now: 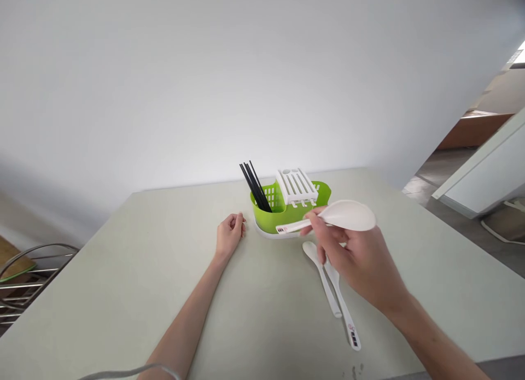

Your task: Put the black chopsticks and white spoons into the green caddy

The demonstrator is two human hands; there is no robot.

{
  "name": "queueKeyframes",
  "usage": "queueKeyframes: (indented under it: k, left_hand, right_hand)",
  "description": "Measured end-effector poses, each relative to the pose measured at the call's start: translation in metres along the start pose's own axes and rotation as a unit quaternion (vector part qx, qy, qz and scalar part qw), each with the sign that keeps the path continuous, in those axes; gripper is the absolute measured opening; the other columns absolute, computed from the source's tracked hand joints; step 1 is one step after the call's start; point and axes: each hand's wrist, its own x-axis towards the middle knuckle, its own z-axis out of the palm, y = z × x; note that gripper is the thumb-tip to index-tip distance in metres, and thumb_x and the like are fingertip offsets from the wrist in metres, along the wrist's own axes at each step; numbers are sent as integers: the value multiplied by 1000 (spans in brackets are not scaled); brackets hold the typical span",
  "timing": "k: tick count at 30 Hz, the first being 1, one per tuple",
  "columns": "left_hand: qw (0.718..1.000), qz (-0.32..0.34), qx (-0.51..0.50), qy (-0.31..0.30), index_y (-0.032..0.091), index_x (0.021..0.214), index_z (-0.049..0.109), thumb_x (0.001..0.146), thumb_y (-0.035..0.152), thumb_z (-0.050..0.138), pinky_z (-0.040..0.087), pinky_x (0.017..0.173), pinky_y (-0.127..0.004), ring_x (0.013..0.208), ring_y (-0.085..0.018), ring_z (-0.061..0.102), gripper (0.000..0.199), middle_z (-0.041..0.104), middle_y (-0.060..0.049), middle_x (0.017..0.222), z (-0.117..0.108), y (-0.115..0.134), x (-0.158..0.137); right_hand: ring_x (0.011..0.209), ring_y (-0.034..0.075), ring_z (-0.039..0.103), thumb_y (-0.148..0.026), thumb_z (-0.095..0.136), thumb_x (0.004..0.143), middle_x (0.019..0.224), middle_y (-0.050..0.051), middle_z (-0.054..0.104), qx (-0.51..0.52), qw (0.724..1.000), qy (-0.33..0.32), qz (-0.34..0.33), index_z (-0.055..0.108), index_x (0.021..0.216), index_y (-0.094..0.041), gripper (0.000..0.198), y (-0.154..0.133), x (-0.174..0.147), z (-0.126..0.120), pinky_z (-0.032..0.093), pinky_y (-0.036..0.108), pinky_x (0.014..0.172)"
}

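My right hand (pixel 348 249) pinches a white rice paddle (pixel 350 215) near its neck, raised in front of the green utensil caddy (pixel 273 222). The paddle's broad head points right and its handle points left. On the table below lie a white spoon (pixel 324 281) and a second white utensil (pixel 343 309), its upper end partly behind my right hand. Resting on the table left of the caddy, my left hand (pixel 230 235) has its fingers curled in; whether anything is inside cannot be seen. Several black chopsticks (pixel 255 187) lean in the caddy's left compartment.
A white slotted rack with hooks (pixel 298 186) sits on the caddy. The pale table (pixel 164 276) meets a white wall (pixel 229 85) behind. A metal wire rack (pixel 33 281) stands beyond the left edge. A white cabinet (pixel 484 167) is off to the right.
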Motion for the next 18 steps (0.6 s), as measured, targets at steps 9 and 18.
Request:
queueKeyframes:
  k: [9, 18]
  left_hand:
    - [1000, 11, -4, -1, 21, 76, 63, 97, 58, 52, 42, 56, -27, 50, -14, 52, 44, 62, 2, 57, 1, -4, 1]
    - [1000, 10, -7, -10, 21, 75, 62, 97, 57, 53, 43, 57, -27, 50, -14, 53, 44, 62, 2, 59, 2, -1, -2]
  right_hand:
    - [50, 16, 53, -30, 42, 106, 60, -1, 59, -295, 946, 44, -130, 63, 98, -19, 25, -10, 51, 54, 23, 26, 51]
    - [59, 20, 65, -26, 46, 106, 66, 7, 66, -428, 902, -48, -26, 65, 93, -16, 26, -14, 72, 82, 26, 28, 53]
